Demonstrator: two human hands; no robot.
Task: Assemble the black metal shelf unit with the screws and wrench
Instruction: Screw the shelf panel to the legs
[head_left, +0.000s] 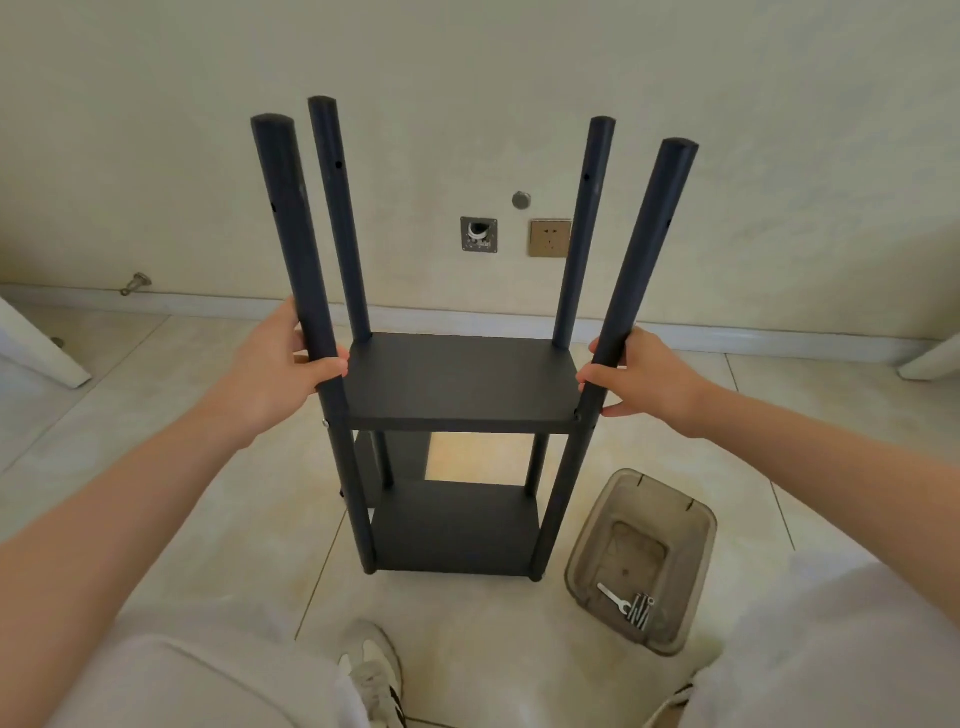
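Observation:
The black metal shelf unit (457, 384) stands upright on the tiled floor, with two shelf boards fitted between four round posts. Above the upper board the posts rise bare, each with an open screw hole near its top. My left hand (283, 364) grips the near left post (291, 234) just above the upper board. On the other side my right hand (636, 376) grips the near right post (649, 244) at the same height. A small silver wrench (613, 597) and several screws (640, 612) lie in a clear plastic bin (641, 561) to the unit's right.
A cream wall with a socket (549, 238) and an open wall box (479, 234) is right behind the unit. White furniture edges stand at far left (41, 353) and far right (930, 358). My knees and shoes (371, 670) are at the bottom.

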